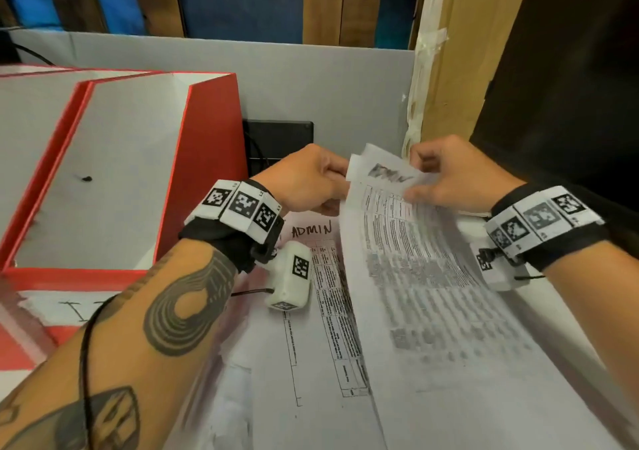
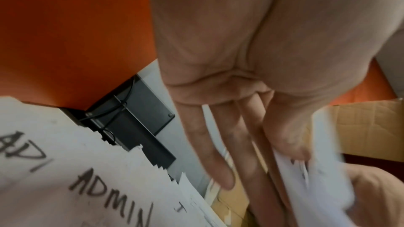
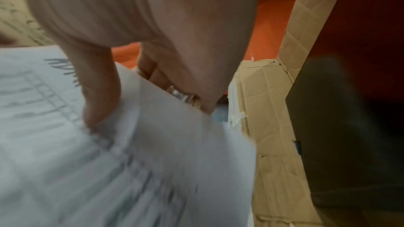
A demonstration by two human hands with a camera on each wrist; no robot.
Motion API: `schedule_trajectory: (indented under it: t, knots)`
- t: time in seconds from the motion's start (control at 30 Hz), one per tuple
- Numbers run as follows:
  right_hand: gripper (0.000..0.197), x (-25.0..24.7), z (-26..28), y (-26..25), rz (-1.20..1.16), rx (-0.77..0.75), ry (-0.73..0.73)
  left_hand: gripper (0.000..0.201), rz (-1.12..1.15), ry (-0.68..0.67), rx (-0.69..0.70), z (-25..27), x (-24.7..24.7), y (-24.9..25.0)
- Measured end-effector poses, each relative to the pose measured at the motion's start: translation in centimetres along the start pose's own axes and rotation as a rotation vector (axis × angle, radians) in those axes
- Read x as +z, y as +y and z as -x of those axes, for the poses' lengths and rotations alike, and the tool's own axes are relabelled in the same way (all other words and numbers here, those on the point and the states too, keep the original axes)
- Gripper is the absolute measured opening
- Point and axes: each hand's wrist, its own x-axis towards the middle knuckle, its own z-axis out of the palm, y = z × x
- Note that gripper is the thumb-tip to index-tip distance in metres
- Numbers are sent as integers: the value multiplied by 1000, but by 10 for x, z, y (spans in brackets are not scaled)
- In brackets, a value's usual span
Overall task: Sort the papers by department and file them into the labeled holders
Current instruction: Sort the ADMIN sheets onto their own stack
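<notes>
Far left stands the red holder [image 1: 204, 159], mouth open upward, well apart from the work. Left hand [image 1: 304, 181] pinches the far top corner of the lifted sheet [image 1: 415, 259], just beside the "ADMIN" label [image 1: 311, 231]. The sheet's long axis runs from the hands back toward the person, over the papers lying flat [image 1: 311, 363].

Right hand [image 1: 456, 176], about as near, grips the same top edge, thumb on the print; cardboard wall [image 1: 460, 52] crowds the right, so open room appears to lie leftward.
</notes>
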Motion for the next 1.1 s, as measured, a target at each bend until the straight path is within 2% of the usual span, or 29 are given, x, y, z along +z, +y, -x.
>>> schedule_trajectory:
  t: [0.07, 0.13, 0.2, 0.23, 0.27, 0.3, 0.37, 0.43, 0.5, 0.7, 0.83, 0.9, 0.97, 1.03, 1.1]
  knots:
    - [33, -13, 1, 3, -40, 34, -9, 29, -63, 14, -114, 3, -5, 0]
    - [40, -27, 6, 9, -25, 60, -46, 34, -432, 21, -248, 1, -10, -9]
    - [42, -34, 10, 14, 61, 66, -92, 55, -870, -60, -371, 1, -6, -17]
    - [40, -35, 12, 16, 95, 79, -110, 64, -971, -122, -405, 0, -3, -19]
    - [37, -35, 13, 16, 109, 98, -115, 66, -1005, -162, -419, -3, 0, -20]
    - [33, -35, 14, 15, 110, 119, -112, 62, -1004, -170, -429, -5, 1, -21]
    - [30, -34, 14, 11, 89, 141, -100, 49, -981, -82, -428, -9, 0, -22]
    - [27, -31, 15, 5, 59, 147, -97, 39, -961, 102, -394, -9, -2, -23]
    - [22, -27, 14, 0, 31, 156, -92, 37, -912, 258, -356, -9, -3, -22]
    - [15, -11, 8, -19, 48, 126, -133, 41, -940, 380, -286, -6, -6, -14]
    - [11, 7, 1, -34, 172, 23, -155, 24, -987, 531, -160, -3, -5, -7]
    - [14, 16, -3, -39, 226, -19, -129, 17, -870, 531, -132, -3, -7, -6]
    - [17, 21, -7, -41, 222, -43, -124, 6, -631, 486, -118, -3, -8, -4]
    - [21, 25, -10, -39, 206, -37, -145, 7, -447, 407, -58, 1, -7, 0]
    - [25, 25, -12, -35, 202, -35, -130, 6, -384, 369, 0, 5, -8, 4]
